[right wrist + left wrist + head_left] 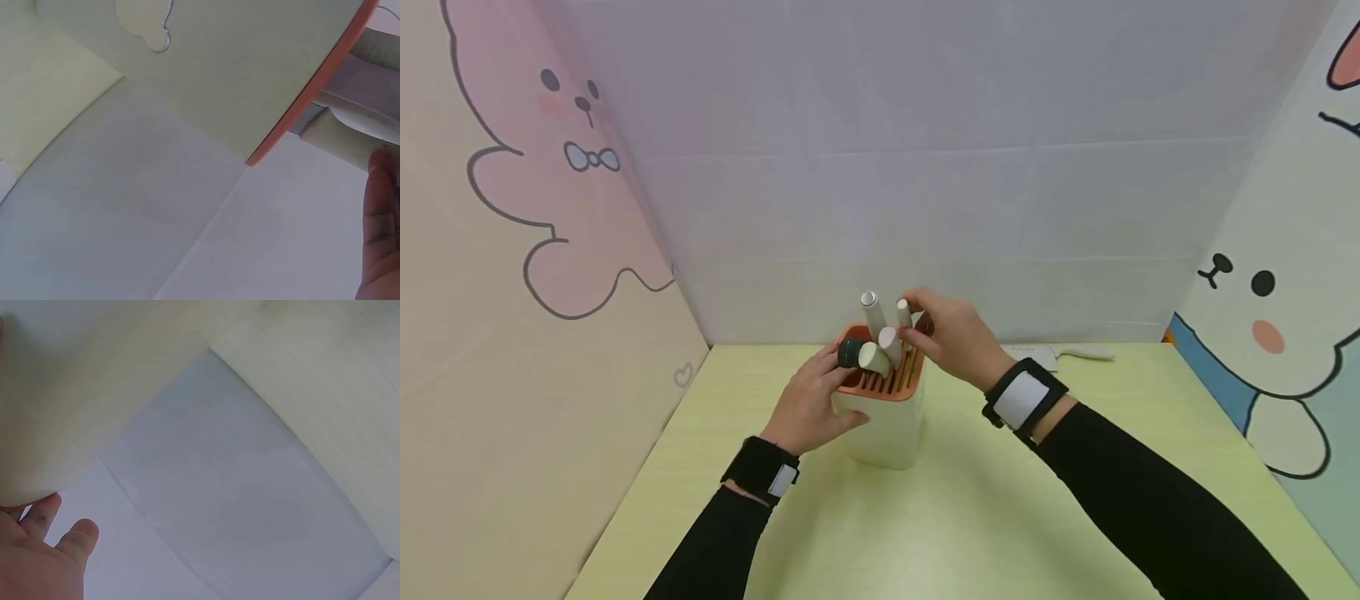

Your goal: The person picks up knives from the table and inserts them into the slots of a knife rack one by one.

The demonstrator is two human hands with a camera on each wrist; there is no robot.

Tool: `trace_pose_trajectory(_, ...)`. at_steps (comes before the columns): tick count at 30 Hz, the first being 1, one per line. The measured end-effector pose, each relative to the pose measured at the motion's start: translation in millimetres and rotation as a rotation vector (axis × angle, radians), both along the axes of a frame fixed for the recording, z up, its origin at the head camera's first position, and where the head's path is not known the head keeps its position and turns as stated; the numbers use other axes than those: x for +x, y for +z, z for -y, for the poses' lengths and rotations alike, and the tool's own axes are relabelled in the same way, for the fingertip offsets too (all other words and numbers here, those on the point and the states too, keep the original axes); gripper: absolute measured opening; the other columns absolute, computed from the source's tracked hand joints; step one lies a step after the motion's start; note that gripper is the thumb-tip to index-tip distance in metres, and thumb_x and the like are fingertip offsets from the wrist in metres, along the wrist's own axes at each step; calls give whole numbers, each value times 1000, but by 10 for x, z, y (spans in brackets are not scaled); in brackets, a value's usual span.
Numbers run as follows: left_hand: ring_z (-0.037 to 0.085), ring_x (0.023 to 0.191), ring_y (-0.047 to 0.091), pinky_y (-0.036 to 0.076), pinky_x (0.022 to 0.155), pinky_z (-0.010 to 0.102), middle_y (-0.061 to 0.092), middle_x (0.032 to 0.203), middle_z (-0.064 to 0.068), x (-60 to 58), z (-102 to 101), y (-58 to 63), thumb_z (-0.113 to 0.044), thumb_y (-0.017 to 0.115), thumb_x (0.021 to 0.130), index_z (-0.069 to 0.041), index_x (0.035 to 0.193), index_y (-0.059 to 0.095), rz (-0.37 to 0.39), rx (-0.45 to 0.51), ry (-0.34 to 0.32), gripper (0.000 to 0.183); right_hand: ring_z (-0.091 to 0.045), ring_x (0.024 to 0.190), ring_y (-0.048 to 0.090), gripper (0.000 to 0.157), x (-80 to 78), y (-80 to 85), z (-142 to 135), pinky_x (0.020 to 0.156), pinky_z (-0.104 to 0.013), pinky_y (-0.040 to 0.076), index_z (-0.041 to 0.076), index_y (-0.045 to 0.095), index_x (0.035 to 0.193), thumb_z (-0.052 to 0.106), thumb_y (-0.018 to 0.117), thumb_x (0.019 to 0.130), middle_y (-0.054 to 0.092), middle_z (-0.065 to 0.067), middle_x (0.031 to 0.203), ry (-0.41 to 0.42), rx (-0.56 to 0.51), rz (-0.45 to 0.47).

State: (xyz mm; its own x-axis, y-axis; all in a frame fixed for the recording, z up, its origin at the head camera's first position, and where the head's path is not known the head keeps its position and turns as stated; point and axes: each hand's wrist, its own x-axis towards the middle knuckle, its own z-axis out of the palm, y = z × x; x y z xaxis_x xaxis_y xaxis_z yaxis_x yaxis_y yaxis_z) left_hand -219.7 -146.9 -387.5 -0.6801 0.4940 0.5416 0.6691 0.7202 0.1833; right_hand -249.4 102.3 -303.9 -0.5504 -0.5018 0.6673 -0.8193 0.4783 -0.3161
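A white knife block with an orange slotted top stands upright on the table. Several handles stick up from it: a black one, a grey-white one with a metal end, and pale ones, including a cream handle. My right hand pinches a slim white knife handle at the block's right rear. In the right wrist view, a short stretch of blade shows between that handle and the orange rim. My left hand holds the block's left side, thumb across the front.
A white-handled cleaver lies on the pale yellow table at the back right, partly behind my right hand. A pale wall rises at the table's back edge, with cartoon-printed panels on both sides.
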Motion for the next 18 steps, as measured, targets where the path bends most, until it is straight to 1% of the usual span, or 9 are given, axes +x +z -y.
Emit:
trace_pose_trajectory(4,24,135,28,34,106,46,51,135,0,7,-15,18,-43,81,62,-21,133,52,-3,-3,-8,80,-10,71,64,32,2,-40,-17,60,-24,56,9,53,111,15,68,83,64,-4,98,-17,21,44)
trace_pose_trajectory(7,24,135,28,35,106,46,51,135,1,9,-21,30,-43,81,62,-21,133,52,-9,-4,-9,80,-11,71,64,34,5,-52,-29,60,-23,56,10,52,113,13,68,82,64,-5,100,-21,29,51)
trace_pose_trajectory(11,23,135,28,35,106,46,51,135,1,4,-23,31,-43,81,62,-21,133,52,-10,-7,-8,80,-10,74,63,36,13,-63,-48,62,-25,56,9,52,115,10,67,82,62,-5,102,1,34,53)
trace_pose_trajectory(18,23,135,27,35,106,46,52,133,1,15,-30,19,-44,81,62,-19,131,53,7,-14,11,78,-9,75,63,36,20,-100,-73,63,-26,56,11,51,117,13,66,84,60,-2,102,30,48,62)
